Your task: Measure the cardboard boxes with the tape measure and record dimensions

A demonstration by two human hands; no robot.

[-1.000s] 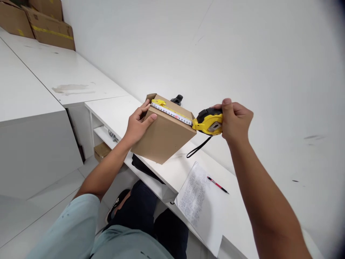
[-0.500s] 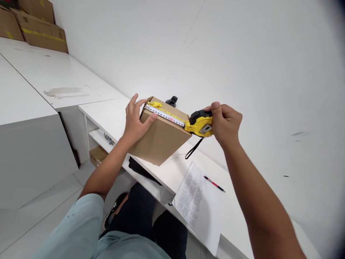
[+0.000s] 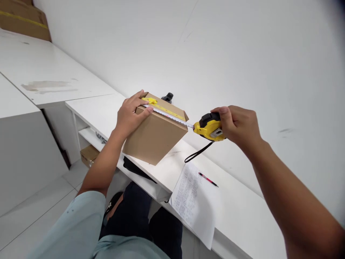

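A cardboard box [image 3: 157, 138] stands on the narrow white shelf unit, with yellow tape along its top. My left hand [image 3: 129, 113] is closed on the box's upper left corner, thumb over the top edge and fingers at the far side. The metal blade [image 3: 169, 117] lies along that top edge, its left end close to my left thumb and fingers. My right hand [image 3: 239, 124] grips the yellow and black tape measure [image 3: 210, 126] just off the box's right end. A short length of blade spans the gap, and a black wrist strap [image 3: 198, 153] dangles below.
Written sheets of paper [image 3: 192, 205] and a red and black pen [image 3: 208, 179] lie to the right of the box. A black bottle [image 3: 168, 97] stands behind it. Several taped cartons [image 3: 24, 21] sit at the far left, along the white wall [image 3: 269, 64].
My right hand has drawn the tape measure rightward, away from the box's end, exposing more blade. My left hand has closed from spread fingers onto the box's corner. The view has shifted slightly.
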